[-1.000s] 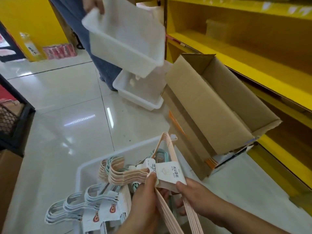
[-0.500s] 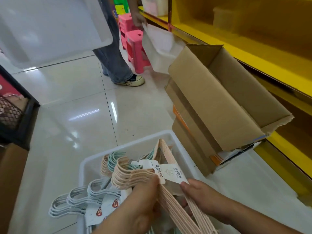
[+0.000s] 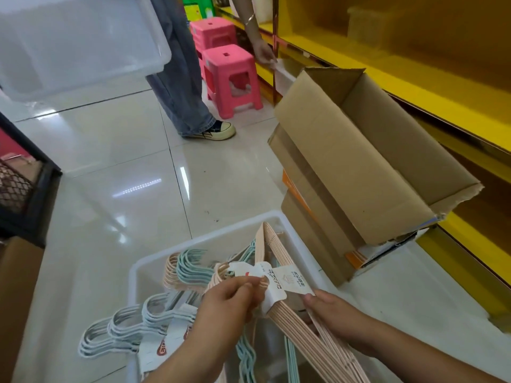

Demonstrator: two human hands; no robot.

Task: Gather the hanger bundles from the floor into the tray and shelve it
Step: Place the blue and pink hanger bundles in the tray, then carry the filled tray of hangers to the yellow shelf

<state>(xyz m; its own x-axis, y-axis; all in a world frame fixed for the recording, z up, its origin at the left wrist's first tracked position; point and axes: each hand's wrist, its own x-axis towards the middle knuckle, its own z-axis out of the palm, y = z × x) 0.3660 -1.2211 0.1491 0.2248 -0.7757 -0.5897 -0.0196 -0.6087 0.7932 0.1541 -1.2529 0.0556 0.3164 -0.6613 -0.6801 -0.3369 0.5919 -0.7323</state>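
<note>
A clear plastic tray (image 3: 210, 244) stands on the floor just in front of me. I hold a bundle of pink hangers (image 3: 301, 330) over it. My left hand (image 3: 226, 308) grips the bundle at its white paper label (image 3: 279, 283), and my right hand (image 3: 337, 316) holds the bundle's lower side. Teal hangers (image 3: 190, 269) lie inside the tray. A bundle of white hangers (image 3: 119, 327) hangs over the tray's left rim, hooks pointing left.
An open cardboard box (image 3: 359, 167) lies on its side to the right, against yellow shelves (image 3: 414, 78). Another person (image 3: 182, 87) stands ahead holding a clear bin (image 3: 74, 40) at top left. Pink stools (image 3: 229, 78) stand behind. A black mesh rack (image 3: 19, 183) is at left.
The other person has stepped further back with the raised bin, uncovering pink stools. My hands have shifted slightly along the pink bundle, which stays over the tray.
</note>
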